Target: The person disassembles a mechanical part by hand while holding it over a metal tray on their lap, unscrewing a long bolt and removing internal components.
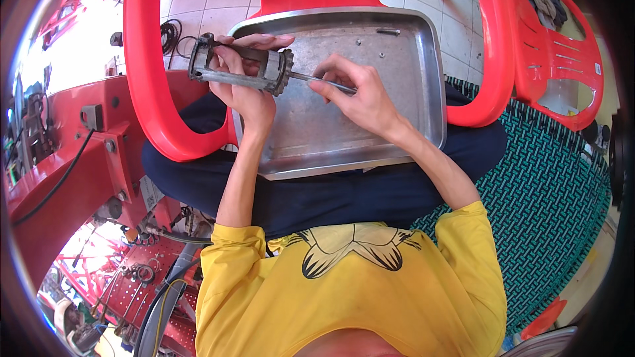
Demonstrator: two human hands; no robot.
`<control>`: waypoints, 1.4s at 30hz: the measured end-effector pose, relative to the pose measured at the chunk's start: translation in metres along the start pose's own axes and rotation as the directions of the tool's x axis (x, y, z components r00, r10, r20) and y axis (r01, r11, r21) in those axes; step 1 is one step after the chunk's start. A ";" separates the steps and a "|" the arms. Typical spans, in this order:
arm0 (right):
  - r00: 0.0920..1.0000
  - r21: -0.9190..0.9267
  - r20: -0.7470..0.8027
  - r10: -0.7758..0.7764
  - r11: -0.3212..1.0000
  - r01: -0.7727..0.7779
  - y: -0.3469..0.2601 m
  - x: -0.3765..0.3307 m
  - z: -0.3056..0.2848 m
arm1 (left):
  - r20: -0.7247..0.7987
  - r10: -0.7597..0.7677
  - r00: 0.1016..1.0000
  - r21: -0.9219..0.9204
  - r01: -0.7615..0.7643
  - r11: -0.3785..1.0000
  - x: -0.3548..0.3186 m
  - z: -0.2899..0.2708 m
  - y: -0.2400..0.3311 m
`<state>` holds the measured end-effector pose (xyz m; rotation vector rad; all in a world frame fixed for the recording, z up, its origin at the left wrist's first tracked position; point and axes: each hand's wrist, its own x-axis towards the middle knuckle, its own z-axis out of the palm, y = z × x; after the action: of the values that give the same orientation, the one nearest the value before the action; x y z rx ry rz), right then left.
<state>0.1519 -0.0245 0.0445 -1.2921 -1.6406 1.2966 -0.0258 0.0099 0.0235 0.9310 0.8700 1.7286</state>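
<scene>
Yellow shirt (350, 297) at the bottom, two hands busy with a metal part above

Nearest to the camera is this shirt, which fills the lower middle of the frame. Left of the upper centre, the left hand (250, 100) holds an open metal frame (238, 80), lying almost level. Its fingers are bent around the part; some are partly hidden behind it, and two stretch along its upper side. At the right end of the part sits a toothed wheel (284, 73). From there a thin rod (301, 77) goes toward the right hand (357, 89), near the upper centre. This hand has thumb and forefinger closed narrowly on the rod. How deep the rod enters, I cannot tell. Both hands are above a metal tray (397, 102), where a short dark pin (388, 31) lies at the upper right
</scene>
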 end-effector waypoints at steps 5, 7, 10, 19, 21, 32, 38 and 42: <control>0.994 0.044 0.069 0.080 0.996 -0.083 -0.002 0.002 -0.003 | 0.043 0.026 0.999 0.001 -0.026 1.000 0.000 0.001 0.001; 1.000 0.081 0.027 0.013 0.997 -0.015 -0.001 0.000 0.002 | 0.051 0.035 0.998 -0.005 -0.034 0.999 0.000 0.001 0.001; 0.999 0.123 0.032 0.002 0.992 -0.006 0.000 0.000 0.001 | 0.052 0.011 0.999 0.004 -0.011 1.000 -0.001 0.002 0.001; 0.990 0.117 0.133 0.045 0.991 -0.061 -0.002 -0.001 0.001 | 0.047 -0.051 0.998 0.013 0.051 0.999 -0.003 0.008 0.003; 0.979 0.139 0.178 0.098 0.983 -0.124 -0.004 0.001 -0.001 | 0.050 -0.079 0.996 0.028 0.077 0.997 -0.004 0.007 0.007; 0.988 0.101 0.141 -0.065 0.994 0.051 0.001 0.000 0.002 | 0.070 0.022 0.997 0.049 -0.026 0.998 -0.022 0.000 0.010; 0.974 0.102 0.122 -0.189 0.979 0.178 0.016 0.003 0.003 | 0.148 0.106 0.983 0.016 -0.109 0.994 -0.027 -0.004 0.009; 0.960 0.012 0.092 -0.264 0.964 0.264 0.010 0.001 -0.001 | 0.198 0.137 0.971 -0.011 -0.137 0.990 -0.026 -0.001 0.013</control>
<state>0.1556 -0.0228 0.0357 -0.9844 -1.8084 1.2072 -0.0251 -0.0187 0.0297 1.1672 0.6911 1.7152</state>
